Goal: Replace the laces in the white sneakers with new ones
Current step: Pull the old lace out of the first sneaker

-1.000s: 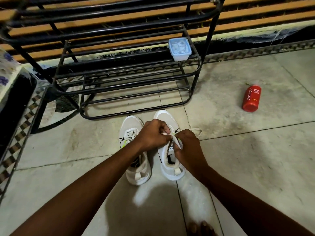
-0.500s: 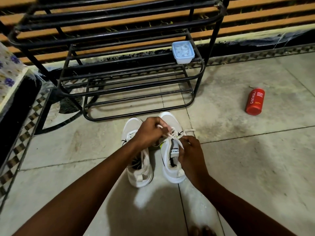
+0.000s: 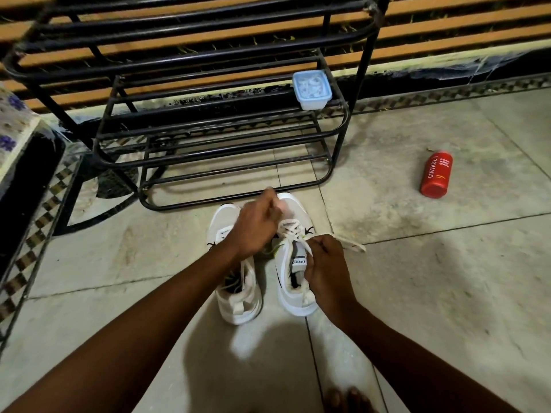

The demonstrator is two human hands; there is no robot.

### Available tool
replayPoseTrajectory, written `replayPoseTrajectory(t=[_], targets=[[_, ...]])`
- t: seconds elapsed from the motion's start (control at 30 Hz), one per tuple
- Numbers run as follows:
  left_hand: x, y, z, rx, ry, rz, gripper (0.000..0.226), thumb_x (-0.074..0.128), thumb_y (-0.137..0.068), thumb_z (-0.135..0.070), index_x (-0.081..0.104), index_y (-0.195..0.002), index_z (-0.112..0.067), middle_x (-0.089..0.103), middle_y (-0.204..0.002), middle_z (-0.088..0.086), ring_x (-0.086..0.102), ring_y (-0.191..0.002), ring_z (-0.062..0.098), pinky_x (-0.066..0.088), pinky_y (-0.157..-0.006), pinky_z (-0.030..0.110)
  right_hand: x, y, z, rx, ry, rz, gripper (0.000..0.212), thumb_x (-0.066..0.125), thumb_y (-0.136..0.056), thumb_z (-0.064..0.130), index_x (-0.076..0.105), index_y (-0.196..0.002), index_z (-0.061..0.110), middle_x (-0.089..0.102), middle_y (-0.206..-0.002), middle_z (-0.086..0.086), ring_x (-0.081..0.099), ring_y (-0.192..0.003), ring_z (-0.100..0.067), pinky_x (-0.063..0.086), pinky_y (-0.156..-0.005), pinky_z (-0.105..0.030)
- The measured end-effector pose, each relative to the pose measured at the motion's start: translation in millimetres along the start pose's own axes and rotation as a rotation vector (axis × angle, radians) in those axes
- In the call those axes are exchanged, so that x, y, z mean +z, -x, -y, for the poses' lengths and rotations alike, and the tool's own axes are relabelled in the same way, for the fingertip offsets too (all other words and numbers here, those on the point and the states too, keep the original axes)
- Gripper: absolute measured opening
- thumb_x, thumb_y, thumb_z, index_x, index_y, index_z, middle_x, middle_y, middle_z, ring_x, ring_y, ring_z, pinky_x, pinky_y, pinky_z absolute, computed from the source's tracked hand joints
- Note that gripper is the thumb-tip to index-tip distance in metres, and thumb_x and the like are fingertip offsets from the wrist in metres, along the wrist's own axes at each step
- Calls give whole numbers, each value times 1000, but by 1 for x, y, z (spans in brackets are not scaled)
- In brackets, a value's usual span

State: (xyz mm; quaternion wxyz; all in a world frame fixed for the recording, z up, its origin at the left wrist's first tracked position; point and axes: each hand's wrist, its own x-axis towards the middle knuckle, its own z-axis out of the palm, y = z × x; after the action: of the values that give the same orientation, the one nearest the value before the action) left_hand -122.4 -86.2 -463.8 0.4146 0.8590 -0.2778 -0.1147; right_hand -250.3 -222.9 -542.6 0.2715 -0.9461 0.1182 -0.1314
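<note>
Your left hand (image 3: 253, 226) is curled and blurred above the toe of the right-side white fabric sneaker (image 3: 293, 281), apparently pinching a strand of the flat white shoelace (image 3: 293, 232) and drawing it away from you — the blur keeps you from telling exactly what the fingers hold. Your right hand (image 3: 323, 271) is curled at the tongue, pinching the lace where it leaves the upper eyelets; a loose lace end (image 3: 353, 245) trails onto the tiled floor (image 3: 417, 293) just beyond its knuckles. The other white sneaker (image 3: 235, 281), laces slack, sits under your left wrist.

The risks from here, as a judgement: pull too sharply with the left hand and the unweighted shoe may lift or skid, since nothing pins it down. The crossed laces between your hands could cinch into a snag if both ends are tensioned together — ease the right pinch first. The trailing end may also catch under the sole.
</note>
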Motion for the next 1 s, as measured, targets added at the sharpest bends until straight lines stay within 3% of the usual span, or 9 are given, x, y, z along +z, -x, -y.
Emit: replayPoseTrajectory(t=[0.13,0.3,0.4,0.5,0.57,0.67,0.73,0.87,1.0], targets=[[5,1,11,270,-417,228,9,71,-93,-18,72,-100,-12,59,-98,4,58,-94,24,50,-81,42,-1,0,1,43,-9,-10,24,65,-83,-7,68,-105,2,60,-106,-14,57,-98,-32,47,-83,-34],[3,1,7,167,-478,-35,20,64,-83,-3,66,-92,-22,52,-103,-2,51,-104,20,37,-96,46,-3,-1,4,-3,5,-10,26,67,-76,-6,69,-101,1,60,-102,-15,57,-92,-35,49,-80,-37],[-4,-10,-7,-200,74,-348,28,45,-89,13,54,-96,-13,70,-93,-1,70,-92,22,51,-93,56,-4,-1,3,-11,2,-17,26,64,-75,-6,69,-99,1,59,-99,-14,56,-86,-35,47,-80,-36],[-14,-21,-16,-482,848,-487,22,32,-107,0,45,-93,-11,56,-73,5,55,-55,20,60,-61,43,-4,-2,3,-20,5,-2,29,64,-75,-6,68,-102,2,58,-101,-15,55,-87,-35,51,-82,-41],[-18,-14,-12,-270,600,-332,19,35,-109,-7,45,-93,-11,49,-73,1,43,-59,15,43,-51,31,-5,-2,4,-19,4,8,30,65,-74,-7,67,-102,3,57,-103,-15,54,-89,-36,52,-81,-43],[-12,-1,0,198,-213,99,8,62,-101,-23,58,-99,-16,60,-90,-2,54,-81,16,47,-69,35,-4,1,4,-3,8,15,34,68,-72,-7,67,-104,2,58,-105,-16,55,-89,-35,53,-80,-43],[-10,-2,5,313,-525,294,18,73,-91,-25,69,-108,-20,63,-102,-4,51,-97,16,48,-77,34,-5,0,5,7,23,18,34,68,-73,-6,67,-106,2,58,-106,-17,55,-91,-35,53,-81,-42],[-9,-8,6,307,-603,223,30,74,-74,0,74,-92,-23,66,-92,-10,47,-92,16,47,-67,36,-5,-1,6,-23,37,20,34,66,-75,-6,67,-108,2,58,-108,-17,55,-93,-35,52,-82,-40],[-19,-6,7,161,-242,-138,20,63,-90,1,65,-82,-17,63,-88,-4,53,-89,22,46,-79,42,-7,-1,6,9,26,25,26,63,-78,-7,67,-102,3,57,-106,-14,53,-96,-32,50,-83,-39]])
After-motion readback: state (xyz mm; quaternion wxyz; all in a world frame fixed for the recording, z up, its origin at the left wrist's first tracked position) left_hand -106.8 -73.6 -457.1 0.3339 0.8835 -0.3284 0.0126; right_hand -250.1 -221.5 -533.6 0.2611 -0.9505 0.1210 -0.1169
